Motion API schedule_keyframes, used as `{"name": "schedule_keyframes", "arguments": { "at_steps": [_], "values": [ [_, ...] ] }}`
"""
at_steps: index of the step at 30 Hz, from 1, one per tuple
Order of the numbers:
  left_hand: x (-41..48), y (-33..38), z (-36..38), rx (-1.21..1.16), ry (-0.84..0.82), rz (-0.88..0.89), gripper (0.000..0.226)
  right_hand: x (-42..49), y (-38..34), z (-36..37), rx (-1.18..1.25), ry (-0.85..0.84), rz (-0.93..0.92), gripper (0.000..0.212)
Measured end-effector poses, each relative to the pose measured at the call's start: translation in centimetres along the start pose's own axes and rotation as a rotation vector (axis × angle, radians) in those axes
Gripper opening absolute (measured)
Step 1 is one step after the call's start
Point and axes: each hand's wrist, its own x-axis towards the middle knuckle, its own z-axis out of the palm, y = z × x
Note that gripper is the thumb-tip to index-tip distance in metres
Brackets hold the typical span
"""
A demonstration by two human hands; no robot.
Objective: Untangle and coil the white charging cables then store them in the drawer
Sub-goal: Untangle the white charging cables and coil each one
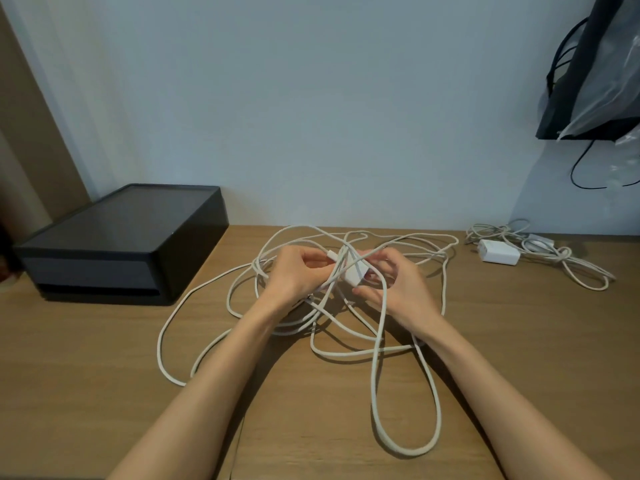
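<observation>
Fingers [313, 259] of left hand [298, 276] and right hand [398, 289] clamped on white cables [376, 344]; charger block [355, 274] between them

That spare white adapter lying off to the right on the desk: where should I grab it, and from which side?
I'd grip the adapter by its block body, coming from above on the near left. It lies flat with that corner bare, while its cable loops crowd the far and right sides.

A white cable tangle [376, 341] is spread in loose loops right of the closed black drawer unit [114, 237], a plug block [356, 273] seemingly caught within. A knotted second bundle [562, 253] is seen farther right.
</observation>
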Motion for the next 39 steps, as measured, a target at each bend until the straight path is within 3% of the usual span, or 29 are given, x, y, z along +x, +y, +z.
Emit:
{"name": "schedule_keyframes", "arguments": {
  "at_steps": [2,6,8,11,13,20,25,39],
  "values": [
    [0.2,-0.5,-0.3,0.114,0.098,0.085,0.026,-0.1,-0.1,-0.1,0.030,0.032,0.013,0.035],
    [0.1,-0.9,-0.7,0.219,0.224,0.204,0.033,-0.2,-0.8,-0.2,0.055,0.262,-0.020,0.019],
    [0.0,-0.8,-0.9,0.257,0.259,0.262,0.035,-0.2,-1.3,-0.1,0.053,0.212,-0.090,0.011],
    [0.0,-0.6,-1.0,0.334,0.282,0.329,0.032,-0.2,-1.5,0.4,-0.015,-0.039,-0.125,0.023],
    [-0.1,-0.5,-1.3,0.389,0.282,0.367,0.030,-0.2,-1.2,0.5,-0.121,-0.103,-0.132,0.028],
    [-0.3,-0.6,-2.3,0.524,0.252,0.559,0.022,-0.2,0.0,0.8,-0.518,0.085,-0.310,0.040],
    [0.4,-1.0,-2.4,0.609,0.224,0.670,0.022,0.0,0.2,1.0,-0.710,0.025,-0.419,0.055],
    [0.7,-1.2,-2.2,0.678,0.098,0.720,0.018,-0.1,-0.2,1.3,-0.852,0.005,-0.411,0.056]
  ]
}}
